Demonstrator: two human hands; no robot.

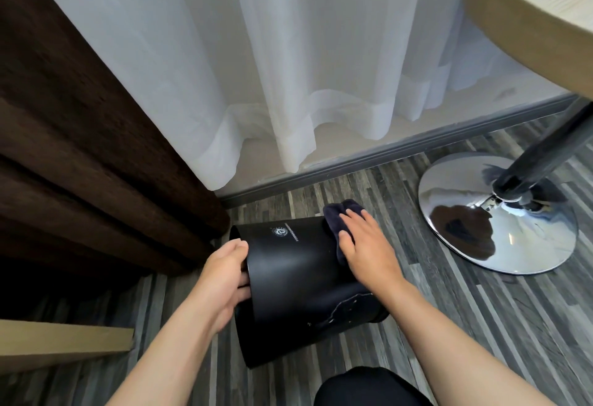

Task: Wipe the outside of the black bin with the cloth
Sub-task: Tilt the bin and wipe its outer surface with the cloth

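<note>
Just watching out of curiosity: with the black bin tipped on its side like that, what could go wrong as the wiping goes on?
1. The round black plastic bin lies on its side on the striped wood floor; if the left hand loosens its grip on the rim, it may roll.
2. The dark folded cloth sits only partly under the right hand and could slip off.
3. A hard push might knock the bin into the shiny chrome table base.

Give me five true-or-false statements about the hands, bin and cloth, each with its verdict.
1. The black bin lies tipped on its side. True.
2. The right hand presses the cloth on the bin. True.
3. The cloth is white. False: it is dark.
4. The left hand rests on the floor. False: it grips the bin's rim.
5. A chrome table base stands right of the bin. True.
</note>
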